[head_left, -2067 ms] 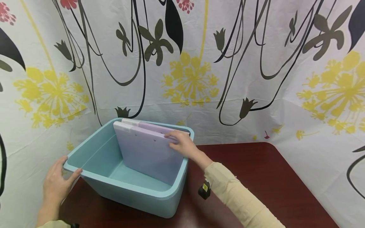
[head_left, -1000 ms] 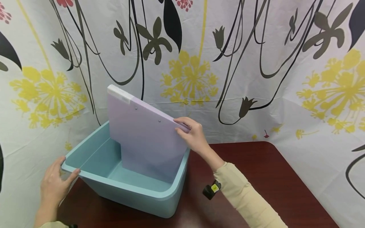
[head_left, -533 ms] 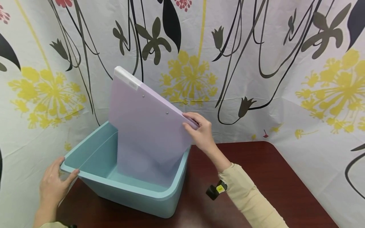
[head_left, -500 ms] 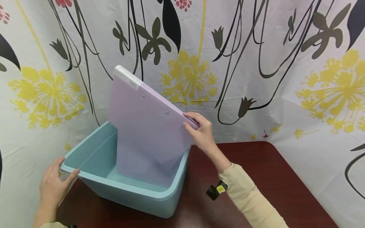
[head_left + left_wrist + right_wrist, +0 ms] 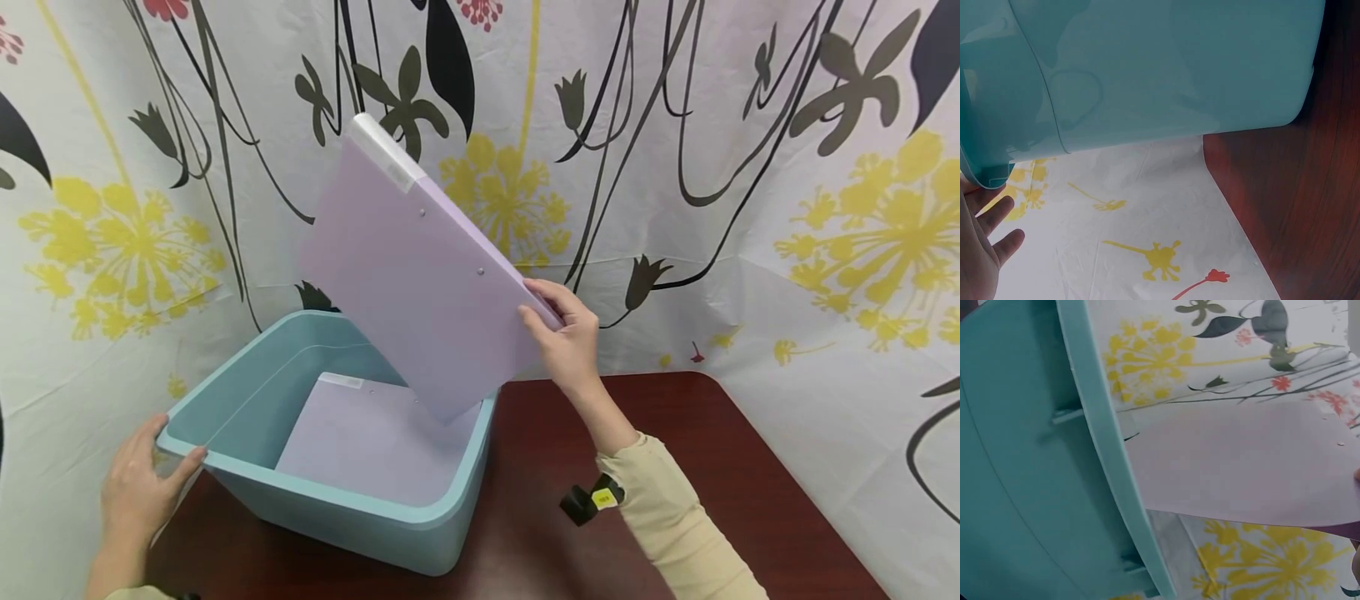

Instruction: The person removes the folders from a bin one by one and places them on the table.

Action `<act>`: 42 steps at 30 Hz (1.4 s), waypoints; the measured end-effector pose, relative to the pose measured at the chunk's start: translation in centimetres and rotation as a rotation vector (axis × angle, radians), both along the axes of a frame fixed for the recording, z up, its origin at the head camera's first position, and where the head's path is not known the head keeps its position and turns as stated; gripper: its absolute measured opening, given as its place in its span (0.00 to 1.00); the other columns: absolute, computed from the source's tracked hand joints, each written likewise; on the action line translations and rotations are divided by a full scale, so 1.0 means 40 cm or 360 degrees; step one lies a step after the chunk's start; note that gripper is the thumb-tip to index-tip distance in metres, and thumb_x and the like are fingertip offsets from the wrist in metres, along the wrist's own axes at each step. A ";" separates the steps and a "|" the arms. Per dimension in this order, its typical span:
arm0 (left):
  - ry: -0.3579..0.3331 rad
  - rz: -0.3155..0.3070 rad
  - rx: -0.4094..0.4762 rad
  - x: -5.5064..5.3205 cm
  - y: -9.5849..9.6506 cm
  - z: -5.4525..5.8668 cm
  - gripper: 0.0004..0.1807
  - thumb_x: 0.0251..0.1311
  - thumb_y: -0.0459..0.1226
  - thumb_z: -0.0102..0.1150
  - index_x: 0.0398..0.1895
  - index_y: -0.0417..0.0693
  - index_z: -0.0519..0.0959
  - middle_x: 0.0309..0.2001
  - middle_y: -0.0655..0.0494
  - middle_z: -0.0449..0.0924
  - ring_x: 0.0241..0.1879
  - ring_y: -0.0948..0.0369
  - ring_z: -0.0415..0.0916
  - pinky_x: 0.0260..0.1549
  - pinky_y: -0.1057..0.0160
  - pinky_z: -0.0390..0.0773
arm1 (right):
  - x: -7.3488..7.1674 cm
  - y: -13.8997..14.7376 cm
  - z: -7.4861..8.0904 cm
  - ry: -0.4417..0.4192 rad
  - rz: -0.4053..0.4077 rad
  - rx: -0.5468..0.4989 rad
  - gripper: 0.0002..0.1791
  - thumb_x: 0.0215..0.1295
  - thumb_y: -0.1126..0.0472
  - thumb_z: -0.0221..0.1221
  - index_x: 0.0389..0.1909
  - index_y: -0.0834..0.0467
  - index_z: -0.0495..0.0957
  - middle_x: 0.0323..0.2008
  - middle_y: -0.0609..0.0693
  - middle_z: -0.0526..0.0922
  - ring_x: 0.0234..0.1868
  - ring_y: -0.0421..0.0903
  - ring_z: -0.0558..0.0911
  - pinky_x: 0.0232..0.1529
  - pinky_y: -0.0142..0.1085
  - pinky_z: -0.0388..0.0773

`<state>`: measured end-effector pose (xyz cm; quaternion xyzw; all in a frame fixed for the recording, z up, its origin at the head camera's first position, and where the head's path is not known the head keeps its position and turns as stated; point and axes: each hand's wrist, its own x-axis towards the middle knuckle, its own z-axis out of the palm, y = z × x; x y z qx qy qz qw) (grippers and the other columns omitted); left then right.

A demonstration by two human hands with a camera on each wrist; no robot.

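The lilac file folder (image 5: 427, 283) hangs in the air from your right hand (image 5: 568, 337), slanting up and to the left of your fingers. Its lower corner points down over the bin; whether its bottom edge touches the rim, you cannot tell. Your right fingers are clamped on the folder near one end of its spine — thumb on the near face, the others over the spine. Holding it so far from the middle probably explains why the whole sheet tips at a slope. Well up the spine from your fingertips sits a white label strip (image 5: 386, 158), with two small rivets (image 5: 480, 271) between it and your grip.

Below and left of those fingers, a second lilac folder (image 5: 375, 433) leans or lies inside the pale blue plastic bin (image 5: 360, 529), its own label at the far left.

Your left hand (image 5: 142, 487) is at the bin's left corner, thumb on one side of the rim and forefinger on the other — likely there to steady it while your right arm works. In the left wrist view, two of its other fingers stand apart, free of the plastic.

Beneath your right wrist sits a small black camera (image 5: 588, 502), just beside the cream sleeve (image 5: 675, 508). The dark red-brown table (image 5: 720, 450) carries the bin, and a flower-printed cloth (image 5: 510, 100) hangs beyond your fingers.
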<state>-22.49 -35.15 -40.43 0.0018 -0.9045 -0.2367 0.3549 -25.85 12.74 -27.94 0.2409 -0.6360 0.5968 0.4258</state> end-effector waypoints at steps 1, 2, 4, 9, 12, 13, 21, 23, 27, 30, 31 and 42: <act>0.0001 0.0002 -0.0001 0.000 0.000 0.000 0.36 0.51 0.49 0.56 0.59 0.33 0.64 0.57 0.31 0.65 0.55 0.35 0.62 0.50 0.38 0.61 | -0.005 0.009 -0.003 0.0006 -0.0016 -0.0022 0.16 0.48 0.80 0.60 0.41 0.73 0.77 0.39 0.64 0.80 0.34 0.33 0.78 0.34 0.23 0.76; 0.0003 0.0006 -0.0003 0.000 0.000 0.000 0.36 0.51 0.49 0.56 0.59 0.33 0.64 0.57 0.31 0.65 0.55 0.35 0.62 0.50 0.38 0.61 | -0.011 0.017 -0.006 0.0016 -0.0023 -0.0044 0.16 0.47 0.80 0.60 0.41 0.73 0.78 0.38 0.61 0.81 0.33 0.33 0.79 0.33 0.23 0.76; 0.0008 0.0009 -0.0003 0.000 0.001 0.001 0.36 0.51 0.49 0.56 0.58 0.33 0.65 0.57 0.31 0.66 0.54 0.35 0.62 0.49 0.38 0.62 | -0.011 0.031 -0.003 0.0038 -0.0036 -0.0084 0.16 0.47 0.79 0.60 0.41 0.73 0.78 0.37 0.53 0.83 0.32 0.34 0.79 0.32 0.23 0.76; 0.0012 0.0011 -0.0003 0.000 0.002 0.002 0.36 0.51 0.49 0.57 0.58 0.33 0.65 0.57 0.31 0.66 0.54 0.35 0.62 0.49 0.38 0.62 | -0.004 0.065 0.009 0.0077 -0.0056 -0.0172 0.16 0.47 0.80 0.59 0.41 0.75 0.76 0.33 0.38 0.82 0.29 0.34 0.79 0.30 0.23 0.76; 0.0005 0.0011 0.0003 0.001 0.003 0.002 0.37 0.51 0.49 0.57 0.58 0.33 0.65 0.57 0.31 0.66 0.54 0.35 0.62 0.50 0.37 0.62 | 0.002 0.083 0.012 0.0100 -0.0097 -0.0206 0.16 0.47 0.79 0.59 0.41 0.76 0.76 0.32 0.36 0.83 0.28 0.34 0.79 0.28 0.23 0.76; 0.0000 0.0010 0.0006 0.001 0.003 0.002 0.37 0.51 0.49 0.57 0.58 0.33 0.64 0.57 0.31 0.66 0.54 0.35 0.62 0.50 0.37 0.61 | 0.005 0.088 0.014 0.0106 -0.0112 -0.0219 0.16 0.47 0.79 0.59 0.41 0.76 0.76 0.32 0.37 0.83 0.28 0.34 0.79 0.28 0.23 0.76; -0.0052 0.0006 -0.0001 0.004 0.003 0.001 0.37 0.53 0.49 0.55 0.60 0.33 0.62 0.58 0.30 0.64 0.55 0.35 0.61 0.51 0.37 0.60 | 0.028 0.134 0.021 0.0142 -0.0133 -0.0454 0.17 0.46 0.79 0.60 0.41 0.71 0.79 0.31 0.44 0.84 0.28 0.37 0.80 0.29 0.24 0.77; -0.0068 0.0006 -0.0005 0.005 0.003 0.001 0.38 0.53 0.49 0.55 0.61 0.32 0.62 0.58 0.30 0.64 0.55 0.35 0.61 0.51 0.37 0.60 | 0.034 0.145 0.020 0.0159 -0.0106 -0.0504 0.17 0.46 0.80 0.59 0.41 0.71 0.79 0.30 0.45 0.84 0.29 0.38 0.81 0.29 0.25 0.77; -0.0074 0.0003 -0.0010 0.006 0.003 0.001 0.38 0.53 0.49 0.55 0.61 0.32 0.61 0.58 0.29 0.63 0.55 0.34 0.61 0.50 0.37 0.60 | 0.045 0.170 0.017 0.0207 -0.0098 -0.0597 0.18 0.44 0.80 0.60 0.40 0.69 0.80 0.28 0.47 0.84 0.28 0.39 0.80 0.29 0.25 0.76; -0.0064 0.0005 -0.0004 0.004 0.002 0.000 0.37 0.53 0.48 0.55 0.61 0.32 0.62 0.58 0.30 0.64 0.55 0.35 0.61 0.51 0.37 0.60 | 0.052 0.187 0.014 0.0236 -0.0107 -0.0674 0.18 0.43 0.80 0.60 0.40 0.69 0.80 0.28 0.49 0.84 0.28 0.40 0.81 0.29 0.25 0.77; -0.0062 0.0007 -0.0003 0.003 0.002 0.000 0.37 0.53 0.48 0.55 0.60 0.32 0.62 0.58 0.30 0.64 0.55 0.35 0.61 0.51 0.37 0.60 | 0.055 0.192 0.013 0.0242 -0.0113 -0.0695 0.18 0.43 0.80 0.60 0.40 0.69 0.80 0.29 0.49 0.84 0.29 0.40 0.81 0.29 0.25 0.77; -0.0087 0.0019 -0.0007 0.004 0.001 -0.002 0.38 0.53 0.49 0.55 0.61 0.33 0.61 0.59 0.30 0.63 0.56 0.35 0.61 0.49 0.36 0.61 | 0.084 0.253 -0.021 0.0239 -0.0200 -0.0880 0.18 0.43 0.82 0.60 0.39 0.72 0.79 0.31 0.52 0.85 0.30 0.42 0.81 0.30 0.25 0.78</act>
